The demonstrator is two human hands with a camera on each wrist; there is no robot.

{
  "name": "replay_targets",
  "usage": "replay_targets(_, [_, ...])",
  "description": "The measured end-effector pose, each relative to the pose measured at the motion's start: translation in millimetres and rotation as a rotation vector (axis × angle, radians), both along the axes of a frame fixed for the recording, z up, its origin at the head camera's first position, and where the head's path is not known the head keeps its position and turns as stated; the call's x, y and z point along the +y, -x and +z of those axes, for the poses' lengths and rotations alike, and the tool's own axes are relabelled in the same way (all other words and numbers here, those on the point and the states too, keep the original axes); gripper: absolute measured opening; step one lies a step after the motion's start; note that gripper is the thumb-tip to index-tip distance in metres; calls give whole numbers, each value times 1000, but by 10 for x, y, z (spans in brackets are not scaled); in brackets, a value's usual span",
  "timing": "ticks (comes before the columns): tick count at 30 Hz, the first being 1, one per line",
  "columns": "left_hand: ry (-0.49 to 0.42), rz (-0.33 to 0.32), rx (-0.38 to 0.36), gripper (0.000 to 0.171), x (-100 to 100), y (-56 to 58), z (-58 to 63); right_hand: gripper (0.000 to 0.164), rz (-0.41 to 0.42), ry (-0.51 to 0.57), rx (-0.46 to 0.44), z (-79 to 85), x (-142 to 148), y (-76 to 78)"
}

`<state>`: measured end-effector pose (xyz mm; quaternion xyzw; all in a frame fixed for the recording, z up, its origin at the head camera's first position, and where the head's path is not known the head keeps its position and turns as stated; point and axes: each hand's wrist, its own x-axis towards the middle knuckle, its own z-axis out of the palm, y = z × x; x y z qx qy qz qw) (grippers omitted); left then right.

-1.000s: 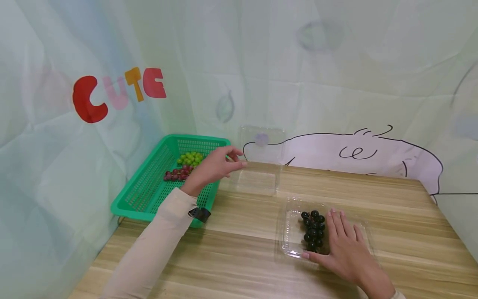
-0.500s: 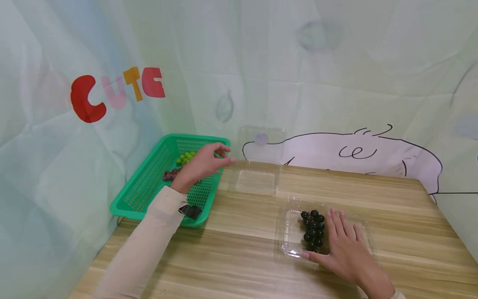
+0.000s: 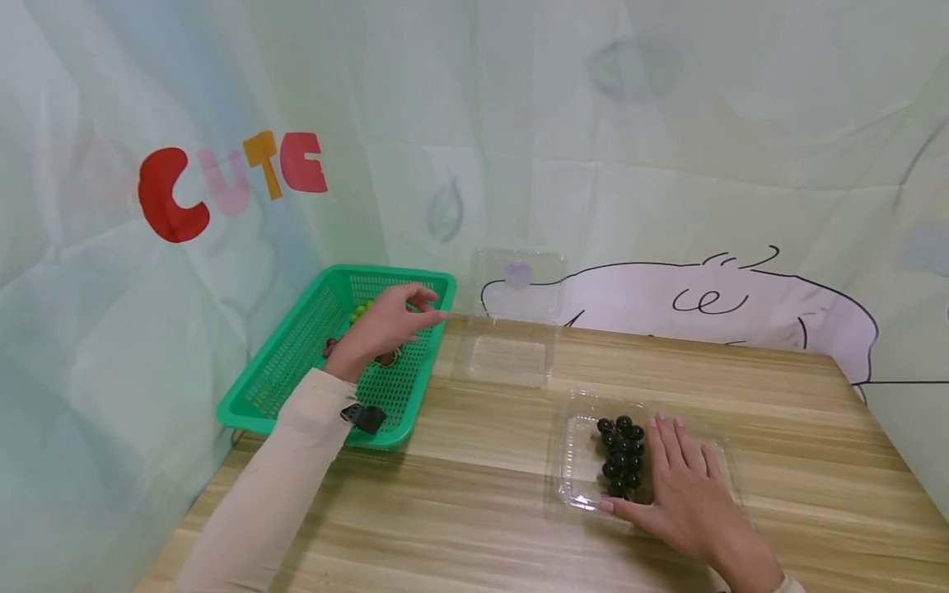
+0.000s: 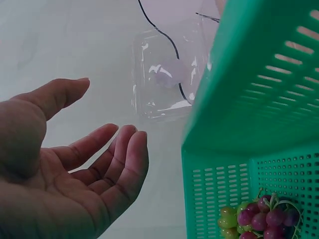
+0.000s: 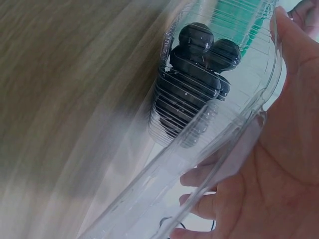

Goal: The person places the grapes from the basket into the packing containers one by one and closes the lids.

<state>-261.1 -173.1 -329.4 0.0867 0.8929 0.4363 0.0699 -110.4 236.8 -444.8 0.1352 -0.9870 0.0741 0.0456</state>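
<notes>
My left hand [image 3: 389, 324] hovers over the green basket [image 3: 426, 387] with relaxed fingers, the thumb apart from them. It holds nothing. In the left wrist view, red grapes [image 4: 266, 219] and green grapes [image 4: 228, 221] lie in the basket, apart from that hand; in the head view the forearm and hand partly cover them. At the right, a clear plastic clamshell box [image 3: 578, 461] contains a bunch of black grapes [image 3: 623, 453]. My right hand [image 3: 685, 494] rests flat across the box's right side, fingers straight. Whether its lid is fully closed I cannot tell.
Another clear clamshell box [image 3: 511, 358] stands at the back of the wooden table [image 3: 482, 478], its lid raised against the printed curtain [image 3: 667, 206]. The curtain rises behind the table and along its left side. A dark band [image 3: 363, 416] circles the left wrist.
My left hand has drifted left and slightly up, from the basket's right rim to over its inside, covering more of the grapes. The right hand and its box have stayed put.
</notes>
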Motion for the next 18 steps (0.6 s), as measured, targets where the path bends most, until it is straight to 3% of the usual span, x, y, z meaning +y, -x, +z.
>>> replay_targets(6, [37, 23, -1, 53, -88, 19, -34, 124, -3, -14, 6, -1, -2, -1])
replay_targets(13, [-49, 60, -117, 54, -183, 51, -49, 125, -7, -17, -2, 9, -7, -3])
replay_targets(18, [-33, 62, -97, 57, -237, 62, -48, 124, -8, -12, 0, 7, -4, -5])
